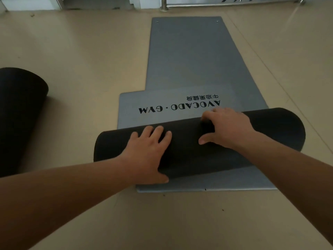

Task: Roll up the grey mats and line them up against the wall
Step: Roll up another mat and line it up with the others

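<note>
Left hand [149,154] lies flat on the roll [277,127], fingers straight and slightly spread, thumb at the near edge. Right hand [228,130] grips the roll's far crest, fingers curled over it, thumb out toward 9 o'clock. Roll sits across the near end of the grey mat [162,101], dark underside out. Second mat [189,55] runs flat toward 12 o'clock. Another rolled mat [19,109] lies on the floor [90,51] at 9 o'clock, well apart.

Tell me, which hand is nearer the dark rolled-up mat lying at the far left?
Left. The left hand presses the half-rolled grey foam mat on the side toward that dark rolled-up mat; the right hand grips it farther right.
</note>
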